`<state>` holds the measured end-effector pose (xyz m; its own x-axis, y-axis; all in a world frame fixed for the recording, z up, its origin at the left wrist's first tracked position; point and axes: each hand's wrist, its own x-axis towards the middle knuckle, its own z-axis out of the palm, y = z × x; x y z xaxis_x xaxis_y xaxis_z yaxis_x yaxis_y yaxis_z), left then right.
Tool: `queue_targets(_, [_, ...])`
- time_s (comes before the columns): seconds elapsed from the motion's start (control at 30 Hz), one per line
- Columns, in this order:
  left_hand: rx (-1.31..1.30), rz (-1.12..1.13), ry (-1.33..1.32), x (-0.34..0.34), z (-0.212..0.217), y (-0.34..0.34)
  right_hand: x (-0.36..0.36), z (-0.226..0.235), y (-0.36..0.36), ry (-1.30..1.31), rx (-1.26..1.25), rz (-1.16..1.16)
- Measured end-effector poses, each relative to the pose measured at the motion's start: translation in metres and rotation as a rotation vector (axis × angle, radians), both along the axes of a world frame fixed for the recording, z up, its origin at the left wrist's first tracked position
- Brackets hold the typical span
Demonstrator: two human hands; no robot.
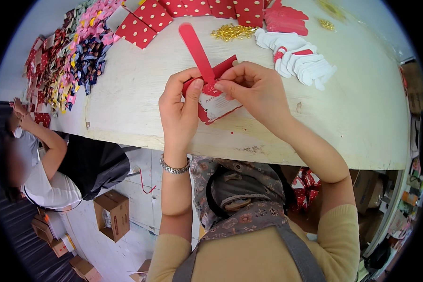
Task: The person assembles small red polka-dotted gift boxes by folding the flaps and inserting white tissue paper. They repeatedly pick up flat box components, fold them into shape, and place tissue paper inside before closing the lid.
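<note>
Above the table's near edge, a small red paper box (205, 116) with a white printed front is held between both hands. A long red paper strip (196, 49) with a rounded end rises from its top. My left hand (181, 101) is closed round the box's left side, its thumb on the front near the strip's foot. At the upper right of the front, my right hand (258, 89) has thumb and fingers pinched together by the strip's lower end. Whether a small piece sits in that pinch is hidden by the fingers.
Beyond the hands on the white table (136, 103) lie gold clasps (232, 32), white strips (298, 58), red strips (285, 19) and polka-dot boxes (145, 22). Wrapped sweets (87, 56) are heaped at the left. Another person (51, 174) works there, near a carton (112, 215) on the floor.
</note>
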<state>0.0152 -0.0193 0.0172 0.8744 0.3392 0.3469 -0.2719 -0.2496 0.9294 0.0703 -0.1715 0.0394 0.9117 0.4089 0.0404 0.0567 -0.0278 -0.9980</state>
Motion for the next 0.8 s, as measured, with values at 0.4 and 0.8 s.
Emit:
queue_targets(0.4, [0.192, 0.157, -0.174, -0.002, -0.012, -0.008, 0.036, -0.003, -0.02, -0.294, -0.272, -0.017])
queue_targets(0.8, [0.131, 0.09, -0.155, -0.002, -0.008, -0.002, 0.149, -0.064, -0.025, -1.075, -0.819, 0.056])
